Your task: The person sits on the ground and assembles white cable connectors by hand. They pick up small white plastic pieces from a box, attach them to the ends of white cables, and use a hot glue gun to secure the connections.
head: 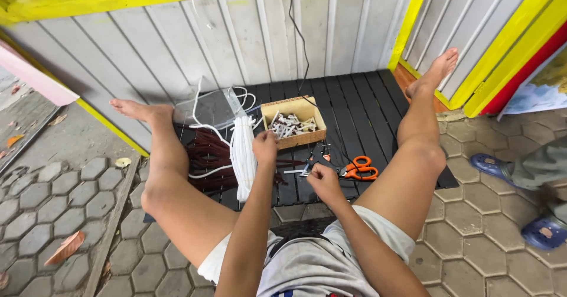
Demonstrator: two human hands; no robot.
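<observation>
Two bare hands work between our spread legs, over a black slatted floor [354, 105]. Our left hand [265, 147] is up near the cardboard box [293, 121], fingers pressed together around the top of a white cord bundle [243, 155]; the bundle hangs with its long axis running roughly toward and away from us, its lower end pointing back at our lap. Our right hand [323, 182] is curled shut, pinching a small metal tool [302, 169] whose tip points left, toward the cord; its exact kind we cannot tell.

Orange-handled scissors [358, 168] lie just right of that hand, handles to the right, blades pointing left. Just left of the white bundle rests a heap of dark red cords [208, 158].

The box sits open on the slats, long axis left to right, holding a pile of small pale pieces. Beside it, to the left, a clear plastic bag [209, 109] lies over loops of white cord.

At the right edge, on the hexagon paving [490, 226], another person's blue clogs [546, 231] show.
</observation>
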